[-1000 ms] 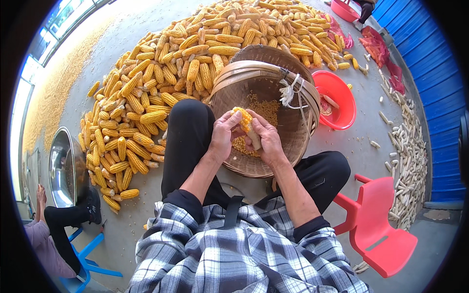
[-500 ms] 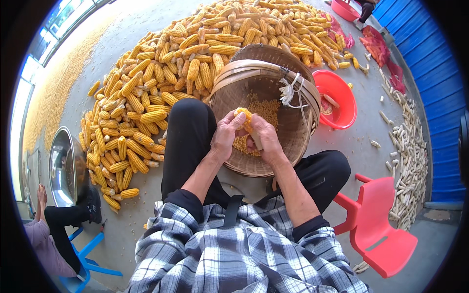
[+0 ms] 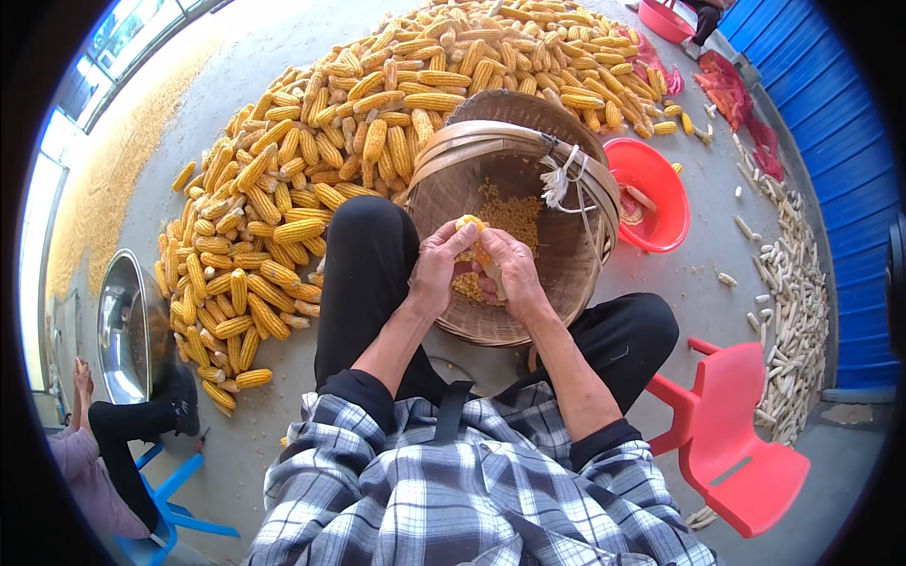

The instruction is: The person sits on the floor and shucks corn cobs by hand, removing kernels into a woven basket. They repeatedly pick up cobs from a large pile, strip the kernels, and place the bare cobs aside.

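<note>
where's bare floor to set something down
Mostly bare floor lies between the nearer red basin and red chair. Another patch, specked, lies below the corn heap, between blue stool and plaid sleeve. Crowded: the heap, the pale cobs at right, and the basket under the left hand, right hand and held cob.

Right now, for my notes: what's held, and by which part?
An ear of corn: left grip at its yellow upper end, right grip around its pale lower part.

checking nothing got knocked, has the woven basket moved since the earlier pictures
No, no clear shift either way: the woven basket sits the same against the corn pile.
</note>
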`<state>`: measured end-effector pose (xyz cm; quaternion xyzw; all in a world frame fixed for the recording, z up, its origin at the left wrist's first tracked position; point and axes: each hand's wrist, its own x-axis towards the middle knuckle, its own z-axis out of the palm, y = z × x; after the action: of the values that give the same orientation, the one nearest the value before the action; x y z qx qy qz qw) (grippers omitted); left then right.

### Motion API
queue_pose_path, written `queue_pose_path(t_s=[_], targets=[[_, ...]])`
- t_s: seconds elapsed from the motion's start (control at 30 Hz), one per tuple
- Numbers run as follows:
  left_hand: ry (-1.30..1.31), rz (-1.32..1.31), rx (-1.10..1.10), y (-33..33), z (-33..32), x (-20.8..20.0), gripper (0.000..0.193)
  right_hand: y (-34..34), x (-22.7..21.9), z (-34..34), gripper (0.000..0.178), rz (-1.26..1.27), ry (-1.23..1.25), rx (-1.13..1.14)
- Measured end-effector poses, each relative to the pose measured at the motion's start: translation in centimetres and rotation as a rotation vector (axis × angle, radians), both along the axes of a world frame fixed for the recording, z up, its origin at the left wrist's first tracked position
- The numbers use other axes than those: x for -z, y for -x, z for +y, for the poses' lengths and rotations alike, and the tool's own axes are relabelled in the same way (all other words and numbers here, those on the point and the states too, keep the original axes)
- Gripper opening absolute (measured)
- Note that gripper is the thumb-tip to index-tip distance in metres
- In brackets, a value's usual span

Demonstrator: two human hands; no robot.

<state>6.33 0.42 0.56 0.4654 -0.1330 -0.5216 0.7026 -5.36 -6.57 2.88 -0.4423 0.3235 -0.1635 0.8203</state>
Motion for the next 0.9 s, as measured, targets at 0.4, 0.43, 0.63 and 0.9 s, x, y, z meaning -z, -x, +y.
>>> queue_pose_path(t_s=[0.4, 0.43, 0.63, 0.9], targets=[[0.005, 0.068, 0.028, 0.2, -0.2, -0.8, 0.031, 0.4, 2.0, -0.9, 0.042, -0.180, -0.330, -0.016], [-0.009, 0.050, 0.018, 0.2, -0.4, -0.2, 0.031, 0.3, 1.9, -0.8, 0.043, -0.136, -0.291, -0.001], [-0.177, -0.191, 0.051, -0.3, -0.2, 1.4, 0.030, -0.5, 1.5, 0.0, 0.042, -0.078, 0.032, 0.136], [-0.041, -0.062, 0.093, 1.4, 0.3, -1.1, 0.014, -0.8, 2.3, 0.8, 0.042, -0.067, 0.142, 0.205]])
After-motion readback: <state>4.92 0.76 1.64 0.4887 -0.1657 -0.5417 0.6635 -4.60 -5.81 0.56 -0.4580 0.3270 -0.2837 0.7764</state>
